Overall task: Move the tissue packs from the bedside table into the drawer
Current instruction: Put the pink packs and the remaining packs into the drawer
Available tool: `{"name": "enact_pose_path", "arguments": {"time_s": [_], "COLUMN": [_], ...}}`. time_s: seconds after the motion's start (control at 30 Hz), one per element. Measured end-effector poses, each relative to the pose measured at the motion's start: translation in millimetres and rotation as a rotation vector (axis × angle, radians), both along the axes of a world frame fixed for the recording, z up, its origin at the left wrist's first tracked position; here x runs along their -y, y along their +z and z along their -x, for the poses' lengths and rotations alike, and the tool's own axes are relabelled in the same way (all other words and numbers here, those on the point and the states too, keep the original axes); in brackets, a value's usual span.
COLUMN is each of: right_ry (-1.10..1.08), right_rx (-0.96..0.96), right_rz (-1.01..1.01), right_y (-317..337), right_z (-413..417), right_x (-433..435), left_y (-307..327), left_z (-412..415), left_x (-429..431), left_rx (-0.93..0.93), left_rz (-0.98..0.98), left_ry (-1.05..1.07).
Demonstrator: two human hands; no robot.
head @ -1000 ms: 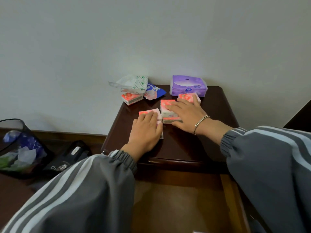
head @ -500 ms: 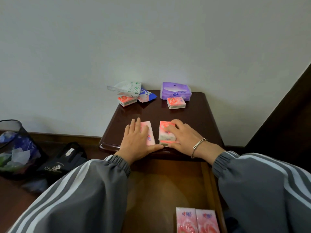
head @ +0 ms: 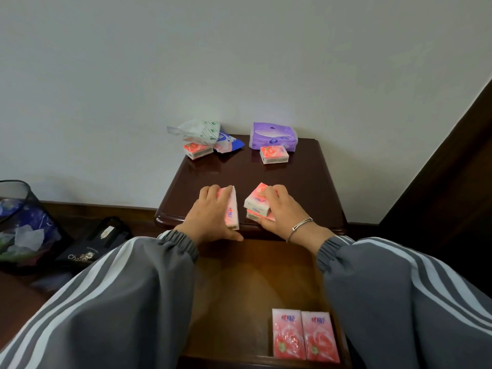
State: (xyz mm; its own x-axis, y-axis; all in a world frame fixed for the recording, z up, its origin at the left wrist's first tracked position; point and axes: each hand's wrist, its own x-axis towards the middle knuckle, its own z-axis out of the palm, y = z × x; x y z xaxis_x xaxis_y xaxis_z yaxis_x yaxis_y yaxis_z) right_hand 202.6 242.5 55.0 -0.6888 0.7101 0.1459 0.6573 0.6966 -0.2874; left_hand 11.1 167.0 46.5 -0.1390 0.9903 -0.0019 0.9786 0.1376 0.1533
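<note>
Left hand (head: 213,217) covers most of the pink pack (head: 232,212) it grips at the bedside table's (head: 306,182) front edge; only that pack's right side shows. Right hand (head: 282,213) hides the far ends of two stacked packs (head: 257,206). Left of the table, the waste bin (head: 24,222) is cut by the frame edge. Small print on all packs is illegible.

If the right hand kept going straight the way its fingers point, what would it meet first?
The right hand, already gripping stacked pink packs, points up-left across the bedside table. Bare tabletop comes next; the pink pack by the plastic bag roughly lies on that line, though depth is unclear.
</note>
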Motion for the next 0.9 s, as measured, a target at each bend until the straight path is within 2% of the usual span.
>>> {"name": "enact_pose_path", "arguments": {"time_s": [0.13,0.3,0.37,0.47,0.6,0.9], "right_ry": [-0.038,-0.16,-0.106,0.099,0.345,0.402], "right_rx": [-0.106,-0.461,-0.491,-0.385,-0.095,0.22], "right_rz": [0.04,0.275,0.358,0.493,0.472,0.502], "right_y": [-4,4,8,11,-3,-46], "right_z": [-1,-15,-28,-48,-53,-30], "right_x": [4,18,31,58,95,114], "left_y": [-2,-8,-9,-12,-29,-69], "left_z": [-4,-13,-13,-9,-15,-29], "left_x": [10,46,63,94,130,154], "left_rx": [0.016,0.045,0.111,0.21,0.388,0.549], "left_rz": [-0.07,-0.307,-0.407,-0.496,-0.507,-0.263], "left_ry": [-0.001,0.042,0.103,0.202,0.364,0.385]}}
